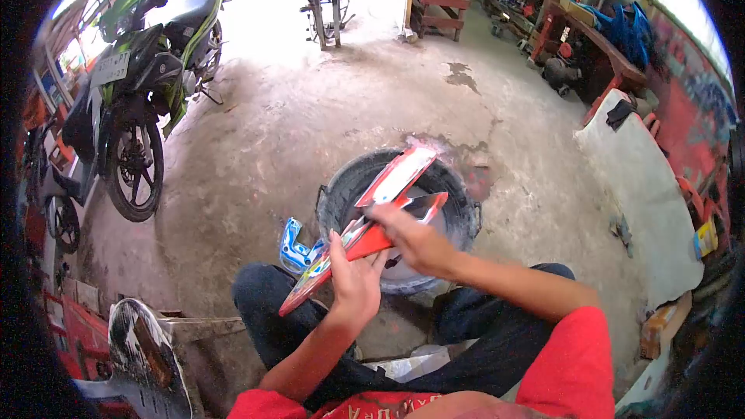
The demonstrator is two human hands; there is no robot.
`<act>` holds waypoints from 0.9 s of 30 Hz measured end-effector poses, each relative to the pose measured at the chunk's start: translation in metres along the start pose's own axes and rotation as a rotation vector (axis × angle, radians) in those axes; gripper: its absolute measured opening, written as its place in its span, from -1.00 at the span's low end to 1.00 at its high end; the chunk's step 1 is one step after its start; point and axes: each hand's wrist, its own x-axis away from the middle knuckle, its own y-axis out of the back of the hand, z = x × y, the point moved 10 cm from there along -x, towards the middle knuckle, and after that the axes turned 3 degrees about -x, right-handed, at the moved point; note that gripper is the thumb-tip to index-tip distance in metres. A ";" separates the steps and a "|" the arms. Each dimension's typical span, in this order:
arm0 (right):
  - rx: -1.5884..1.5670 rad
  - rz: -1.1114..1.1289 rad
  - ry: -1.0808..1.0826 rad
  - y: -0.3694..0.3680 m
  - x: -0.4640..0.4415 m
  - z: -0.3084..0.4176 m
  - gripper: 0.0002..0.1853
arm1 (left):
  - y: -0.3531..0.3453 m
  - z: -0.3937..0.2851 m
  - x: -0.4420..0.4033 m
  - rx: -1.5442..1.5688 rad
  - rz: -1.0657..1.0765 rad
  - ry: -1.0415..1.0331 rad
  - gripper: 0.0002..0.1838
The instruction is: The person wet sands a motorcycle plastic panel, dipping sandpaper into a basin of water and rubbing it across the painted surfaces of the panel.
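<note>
A long red and white motorcycle fairing panel (400, 178) with a forked upper end lies slanted across the mouth of a black tub (336, 178). My left hand (358, 283) grips its lower part from beneath, thumb along the edge. Over the middle of the panel, my right hand (411, 239) presses down with its fingers curled together, slightly blurred. A small dark patch shows by those fingertips; I cannot make out what it is. Left of the tub, a blue and white plastic piece (293, 248) rests close to my knee.
A green and black motorbike (140, 70) is parked at the left. On the right stand a large pale panel (644, 186) and a cluttered wooden bench (590, 39). A scraped, paint-worn piece (147, 357) lies at the lower left. Damp patches mark the concrete floor (272, 116).
</note>
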 end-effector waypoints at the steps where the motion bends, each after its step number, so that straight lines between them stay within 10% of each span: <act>1: 0.042 0.110 0.091 -0.013 0.005 0.014 -0.59 | 0.001 0.002 -0.001 0.004 0.018 0.009 -0.32; 8: -0.083 0.004 -0.394 0.007 0.007 -0.049 -0.59 | -0.001 -0.001 0.005 0.011 -0.072 0.002 -0.29; 12: 0.010 0.123 0.111 -0.017 0.005 0.025 -0.57 | 0.006 0.008 -0.006 0.008 0.067 0.024 -0.28; 16: -0.056 -0.014 -0.269 0.010 0.004 -0.056 -0.60 | -0.001 -0.001 0.004 0.000 -0.007 -0.005 -0.32; 24: 0.039 0.105 0.070 -0.007 0.010 0.006 -0.54 | -0.003 -0.001 0.001 -0.030 0.021 -0.012 -0.33; 27: 0.023 0.010 -0.143 0.006 0.007 -0.034 -0.56 | -0.004 -0.003 0.006 -0.013 -0.062 -0.007 -0.35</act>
